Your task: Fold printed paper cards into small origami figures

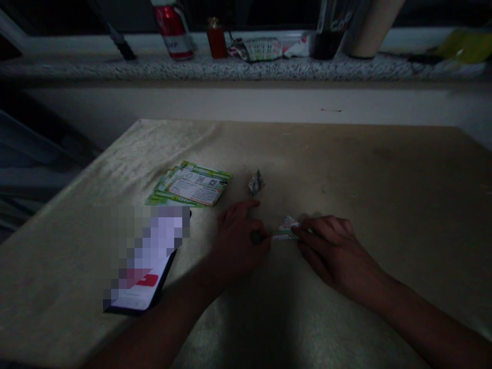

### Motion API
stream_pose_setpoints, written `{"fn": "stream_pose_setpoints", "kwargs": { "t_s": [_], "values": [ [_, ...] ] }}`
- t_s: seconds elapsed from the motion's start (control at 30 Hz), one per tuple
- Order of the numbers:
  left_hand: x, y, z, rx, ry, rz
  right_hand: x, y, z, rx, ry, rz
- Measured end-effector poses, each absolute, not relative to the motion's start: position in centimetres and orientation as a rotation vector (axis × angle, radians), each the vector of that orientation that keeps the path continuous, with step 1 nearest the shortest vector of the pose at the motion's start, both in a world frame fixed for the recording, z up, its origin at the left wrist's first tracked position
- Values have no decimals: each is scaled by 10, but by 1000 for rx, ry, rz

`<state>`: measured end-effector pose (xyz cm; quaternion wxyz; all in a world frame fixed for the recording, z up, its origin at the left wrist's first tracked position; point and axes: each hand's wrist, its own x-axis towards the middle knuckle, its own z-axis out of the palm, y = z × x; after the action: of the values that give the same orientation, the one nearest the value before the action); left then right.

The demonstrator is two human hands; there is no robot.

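Observation:
A small folded piece of printed paper (286,229) lies on the beige table (384,195) between my two hands. My left hand (238,241) rests on the table with fingers curled, its thumb and fingertips pinching the paper's left end. My right hand (330,246) lies over the paper's right end, fingers pressed down on it. A finished small folded paper figure (256,182) stands a little farther back. A stack of green and white printed leaflets (192,185) lies to the left of it.
A lit phone (148,261) lies on the table at the left, near my left forearm. Behind the table a stone ledge (115,66) carries a red can (173,28), a small orange bottle (217,38), more leaflets (261,48) and dark containers (326,36).

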<state>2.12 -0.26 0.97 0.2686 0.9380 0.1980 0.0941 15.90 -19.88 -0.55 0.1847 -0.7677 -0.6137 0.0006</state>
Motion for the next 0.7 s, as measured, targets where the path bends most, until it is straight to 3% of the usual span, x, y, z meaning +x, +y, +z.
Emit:
{"fn": "stream_pose_setpoints", "kwargs": {
  "t_s": [0.57,0.7],
  "values": [
    [31,-20,-3,2521,386,363,169,-192,-8,-2186,-1432,-26],
    [35,-20,-3,2398,346,368,169,-189,-8,-2050,-1357,91]
  ]
}}
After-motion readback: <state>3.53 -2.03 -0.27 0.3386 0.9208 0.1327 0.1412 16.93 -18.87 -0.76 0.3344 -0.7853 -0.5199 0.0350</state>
